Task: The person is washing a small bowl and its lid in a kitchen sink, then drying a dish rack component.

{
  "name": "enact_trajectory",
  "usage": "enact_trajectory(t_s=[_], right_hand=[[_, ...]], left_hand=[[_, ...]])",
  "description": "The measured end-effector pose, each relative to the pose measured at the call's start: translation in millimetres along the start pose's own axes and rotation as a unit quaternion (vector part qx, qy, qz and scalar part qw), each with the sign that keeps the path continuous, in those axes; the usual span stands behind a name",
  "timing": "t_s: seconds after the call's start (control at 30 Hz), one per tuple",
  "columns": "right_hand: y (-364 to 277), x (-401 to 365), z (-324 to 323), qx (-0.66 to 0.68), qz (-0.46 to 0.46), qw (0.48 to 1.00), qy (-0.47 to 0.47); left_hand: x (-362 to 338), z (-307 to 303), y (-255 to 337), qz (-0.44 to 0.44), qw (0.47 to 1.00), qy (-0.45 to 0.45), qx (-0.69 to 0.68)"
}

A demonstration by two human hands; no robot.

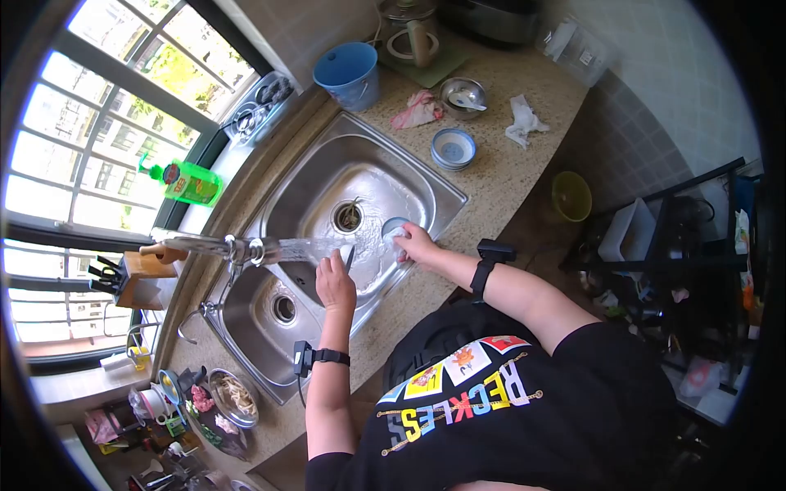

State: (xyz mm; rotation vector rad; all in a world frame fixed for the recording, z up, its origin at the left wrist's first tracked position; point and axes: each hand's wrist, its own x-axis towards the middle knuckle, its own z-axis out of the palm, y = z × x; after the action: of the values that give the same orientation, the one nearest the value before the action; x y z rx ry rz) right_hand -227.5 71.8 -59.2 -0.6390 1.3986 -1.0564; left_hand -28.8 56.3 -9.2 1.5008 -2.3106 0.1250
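Note:
Water runs from the faucet (246,249) into the larger basin of the steel sink (307,196). My left hand (336,282) is closed on a small utensil (350,259) beside the stream; its exact kind is hard to make out. Over the right side of the same basin, my right hand (416,243) grips a small bowl (395,227) by its edge. Food scraps (350,216) lie in the drain of the larger basin. On the counter beyond the sink stands a stack of blue and white bowls (453,149).
A metal bowl (463,98) with a spoon, a pink cloth (419,110), a white tissue (524,121) and a blue bucket (348,75) are on the counter. Green soap (191,182) and a knife block (147,278) stand by the window. A food bowl (234,398) sits lower left.

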Motion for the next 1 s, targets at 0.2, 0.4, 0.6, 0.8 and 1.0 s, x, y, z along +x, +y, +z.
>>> enact_trajectory(t_s=[0.2, 0.4, 0.6, 0.8, 1.0], right_hand=[[-5, 12, -3, 0.055, 0.035, 0.995, -0.079], [5, 5, -21, 0.121, 0.102, 0.976, -0.149], [-16, 6, -50, 0.114, 0.140, 0.961, -0.210], [-16, 14, -65, 0.139, 0.148, 0.943, -0.265], [-8, 20, -63, 0.176, 0.183, 0.924, -0.286]], left_hand=[[88, -5, 74, -0.034, 0.981, 0.110, -0.155], [156, 28, 166, -0.177, 0.887, 0.028, -0.427], [190, 58, 213, -0.246, 0.871, -0.070, -0.421], [195, 89, 222, -0.161, 0.898, 0.016, -0.408], [206, 72, 227, -0.201, 0.933, -0.127, -0.270]])
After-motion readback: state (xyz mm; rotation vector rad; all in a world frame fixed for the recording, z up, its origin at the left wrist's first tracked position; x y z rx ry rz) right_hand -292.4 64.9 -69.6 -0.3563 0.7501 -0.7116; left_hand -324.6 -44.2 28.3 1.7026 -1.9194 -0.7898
